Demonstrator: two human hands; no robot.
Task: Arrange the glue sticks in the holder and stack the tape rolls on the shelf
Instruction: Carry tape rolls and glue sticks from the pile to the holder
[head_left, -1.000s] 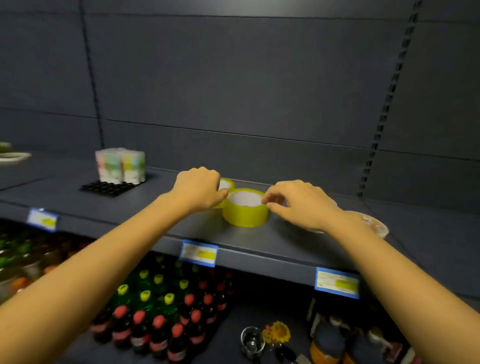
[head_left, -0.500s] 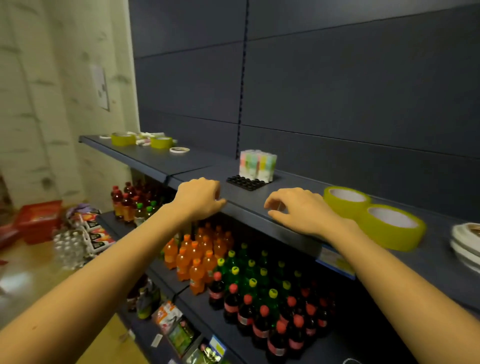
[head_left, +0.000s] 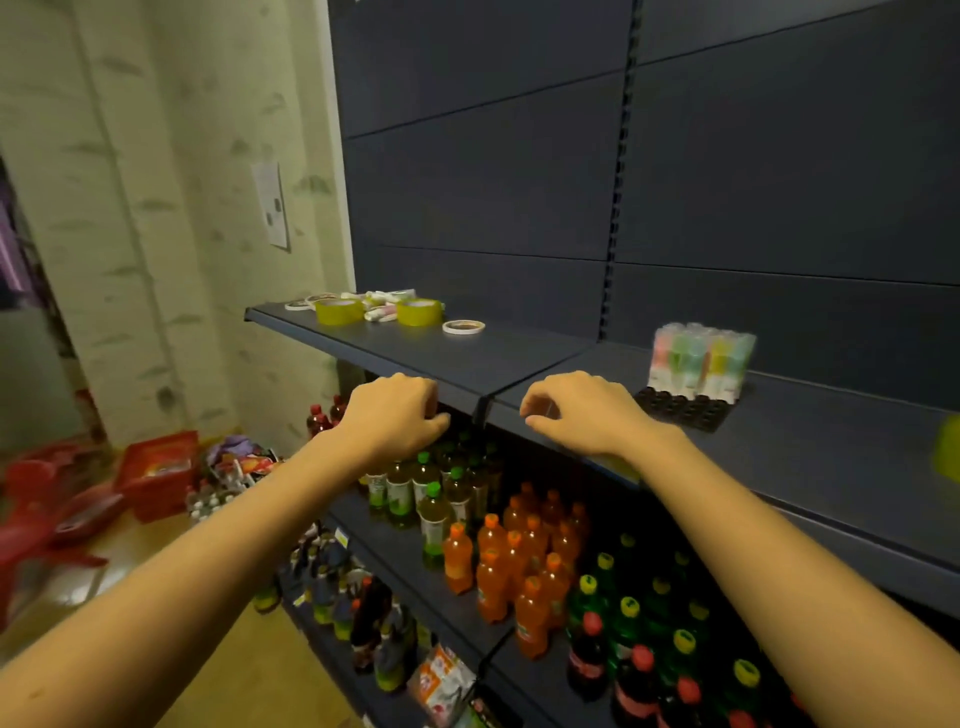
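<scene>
Dark shelf (head_left: 519, 358); left hand (head_left: 395, 415), right hand (head_left: 582, 415) loosely curled

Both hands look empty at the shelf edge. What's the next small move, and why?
Probably reach the left hand toward the nearer yellow tape roll at the far left end of the shelf: loose glue sticks and more tape lie unsorted there, while the holder has open slots.
</scene>
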